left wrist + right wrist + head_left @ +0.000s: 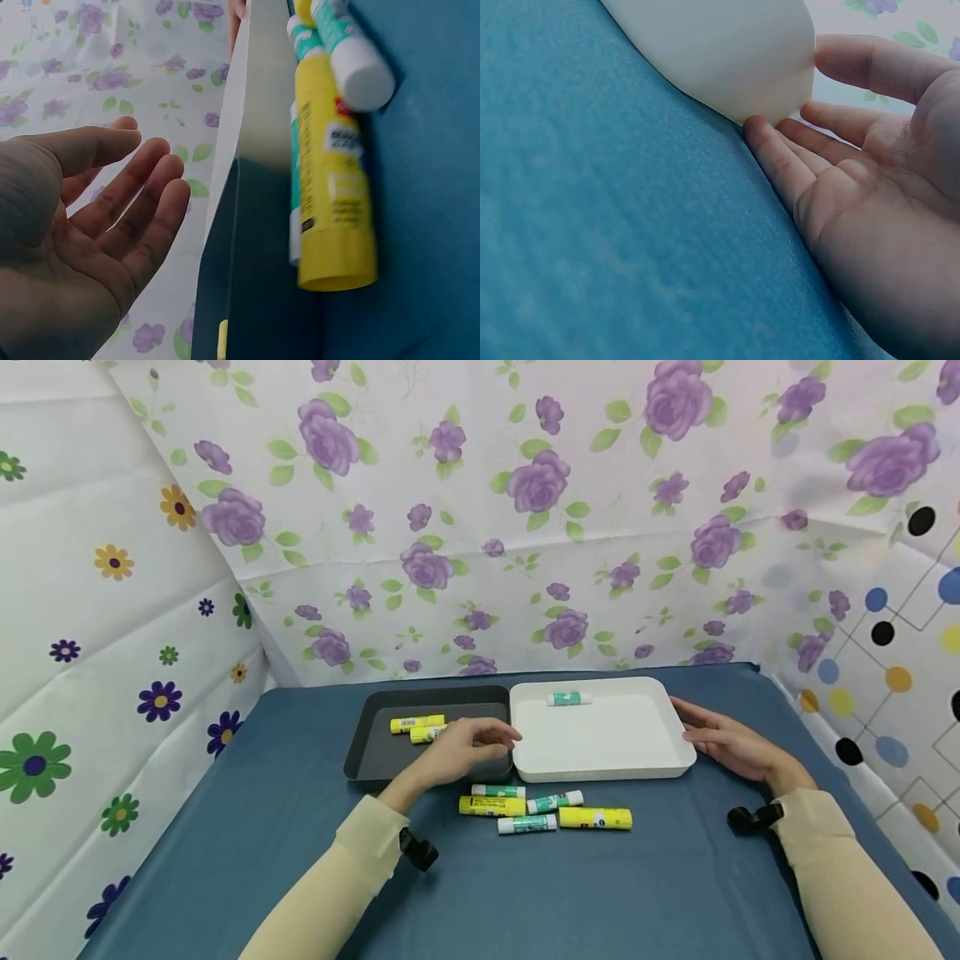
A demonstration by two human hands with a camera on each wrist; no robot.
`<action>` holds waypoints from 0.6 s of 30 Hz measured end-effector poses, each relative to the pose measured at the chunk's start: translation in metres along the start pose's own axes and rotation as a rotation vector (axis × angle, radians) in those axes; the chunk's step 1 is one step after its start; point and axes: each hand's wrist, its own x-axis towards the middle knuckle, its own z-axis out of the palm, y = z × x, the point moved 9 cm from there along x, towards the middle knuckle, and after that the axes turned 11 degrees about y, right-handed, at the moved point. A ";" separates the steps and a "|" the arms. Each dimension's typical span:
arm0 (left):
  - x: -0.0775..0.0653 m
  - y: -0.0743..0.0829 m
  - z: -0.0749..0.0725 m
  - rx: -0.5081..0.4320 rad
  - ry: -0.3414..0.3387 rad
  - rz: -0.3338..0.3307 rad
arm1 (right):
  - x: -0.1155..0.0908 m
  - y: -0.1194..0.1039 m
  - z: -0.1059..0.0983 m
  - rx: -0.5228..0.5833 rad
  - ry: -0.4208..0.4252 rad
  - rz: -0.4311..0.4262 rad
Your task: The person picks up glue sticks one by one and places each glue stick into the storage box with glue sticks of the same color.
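Note:
My left hand (459,750) hovers over the right part of a dark grey tray (372,747), fingers loosely bent. Nothing lies between its thumb and fingers in the left wrist view. Two yellow glue sticks (417,724) lie in that tray, one partly hidden by the hand. Against the right end of a white tray (600,739), the fingertips of my right hand (738,750) touch the outer wall; the right wrist view shows them at its lower edge. One green-and-white glue stick (569,699) lies near the white tray's back wall.
In front of the trays, several glue sticks lie on the blue cloth, among them a yellow one (596,818) and a green-and-white one (527,824). The two trays stand side by side. Flowered cloth (450,560) hangs behind the table.

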 end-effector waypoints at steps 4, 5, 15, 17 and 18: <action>-0.015 0.001 0.004 -0.016 0.002 -0.006 | 0.001 0.002 -0.001 -0.006 0.006 0.004; -0.018 0.002 0.005 -0.019 0.002 -0.007 | 0.002 0.003 -0.002 -0.008 0.009 0.003; -0.045 0.008 0.019 -0.031 -0.010 -0.024 | 0.001 0.004 -0.003 -0.015 0.017 0.005; -0.049 0.008 0.022 -0.026 -0.015 -0.032 | 0.001 0.003 -0.001 -0.011 0.014 -0.001; -0.051 0.008 0.023 -0.022 -0.018 -0.038 | 0.001 0.003 0.000 -0.007 0.011 -0.002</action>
